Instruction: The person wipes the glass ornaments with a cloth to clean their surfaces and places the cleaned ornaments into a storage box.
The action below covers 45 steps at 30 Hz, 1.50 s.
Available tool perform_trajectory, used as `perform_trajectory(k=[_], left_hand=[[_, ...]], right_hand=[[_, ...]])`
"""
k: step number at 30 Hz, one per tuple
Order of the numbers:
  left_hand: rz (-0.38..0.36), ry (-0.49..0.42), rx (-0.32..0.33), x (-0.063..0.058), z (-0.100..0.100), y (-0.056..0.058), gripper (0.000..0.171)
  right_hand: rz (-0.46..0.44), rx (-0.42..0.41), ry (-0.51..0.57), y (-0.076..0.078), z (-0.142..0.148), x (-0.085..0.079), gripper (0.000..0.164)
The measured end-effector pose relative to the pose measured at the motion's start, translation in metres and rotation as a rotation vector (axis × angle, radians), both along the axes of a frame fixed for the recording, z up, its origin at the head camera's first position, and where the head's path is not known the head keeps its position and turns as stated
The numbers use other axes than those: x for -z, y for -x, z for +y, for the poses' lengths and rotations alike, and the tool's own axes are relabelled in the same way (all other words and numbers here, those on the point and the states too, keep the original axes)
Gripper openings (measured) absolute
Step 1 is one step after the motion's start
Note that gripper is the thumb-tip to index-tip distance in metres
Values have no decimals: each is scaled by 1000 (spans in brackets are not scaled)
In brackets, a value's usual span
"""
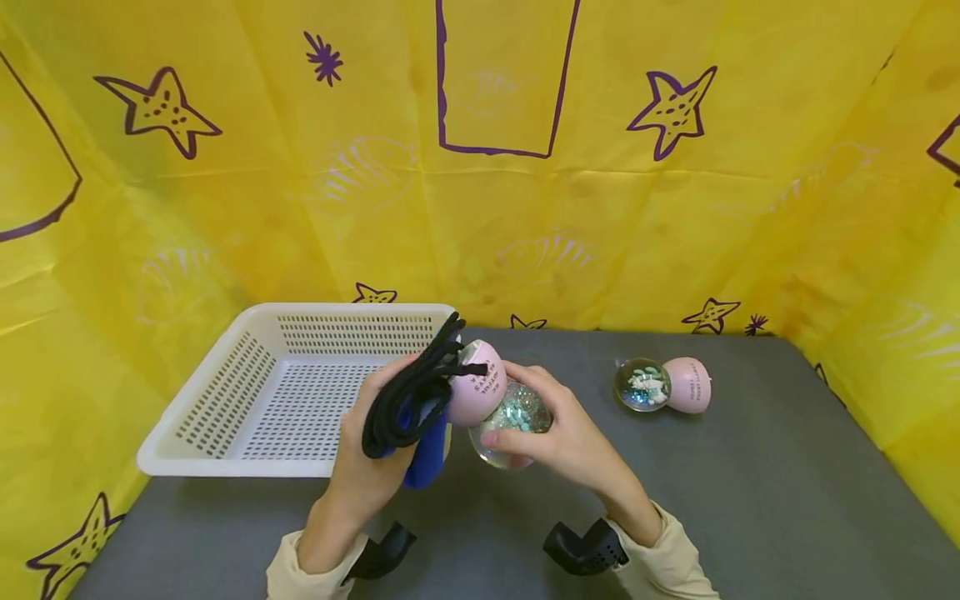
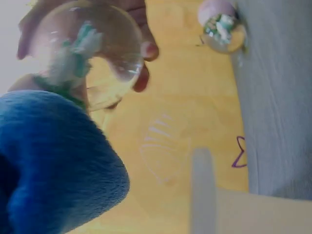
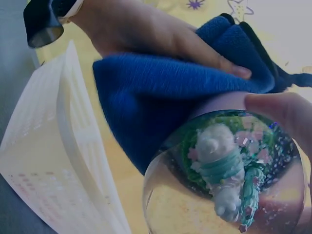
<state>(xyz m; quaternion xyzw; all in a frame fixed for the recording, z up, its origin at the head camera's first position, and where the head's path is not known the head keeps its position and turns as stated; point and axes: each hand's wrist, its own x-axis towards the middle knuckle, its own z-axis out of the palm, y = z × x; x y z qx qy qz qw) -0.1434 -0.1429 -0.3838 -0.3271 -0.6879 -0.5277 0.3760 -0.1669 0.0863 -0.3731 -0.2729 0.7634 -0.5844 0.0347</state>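
My left hand (image 1: 367,437) grips a folded blue cloth (image 1: 426,458) with a bundle of black cord (image 1: 408,400) over it. In the right wrist view the blue cloth (image 3: 146,92) lies against the pink base of a snow globe (image 3: 224,170). My right hand (image 1: 558,429) holds that snow globe (image 1: 517,417) by its clear ball, tilted, with the lettered pink base pointing up and left. Inside the ball are a white figure with a green band, a green cactus shape and glitter. The left palm is hidden behind cord and cloth.
A white perforated plastic basket (image 1: 247,468) stands at the left on the grey table (image 1: 772,517). Another snow globe (image 1: 686,385) with a pink base lies on its side at the right. Yellow patterned fabric (image 1: 480,225) hangs behind and along both sides.
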Motion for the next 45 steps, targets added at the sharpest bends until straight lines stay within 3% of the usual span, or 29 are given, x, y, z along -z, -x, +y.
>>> perform_trajectory(k=[4,7,10,13,16,19,23,29,34,38,41,45], left_hand=[[-98,-177,-76,-2,-2,-3,37],[-118,-221,-107,-5,-5,-4,35],[-61,-120,-70,-8,-7,-4,38],[-14,90,-45,-10,-5,-3,42],[-24,298,-99,-8,0,-3,45],[-53,359,-139,-4,1,-1,48],[-49,232,-90,1,-1,4,43],[8,100,-76,0,-1,4,57],[35,119,-76,-4,1,2,38],[129,157,-127,-7,6,0,38],[170,15,-131,-10,5,-1,37],[136,-252,-99,-15,-3,-1,39]], right_hand=[[-1,70,9,0,1,-2,72],[5,118,17,0,1,-3,67],[28,169,-7,-1,1,-3,63],[80,201,-43,0,1,-2,60],[162,228,-76,1,1,0,58],[229,238,-94,1,0,2,58],[254,258,-137,-1,-4,3,59],[287,292,-152,-5,-7,4,66],[317,350,-138,-6,-9,4,72],[364,396,-135,-5,-8,4,69],[389,422,-153,-3,-8,4,68],[397,402,-171,-1,-6,3,66]])
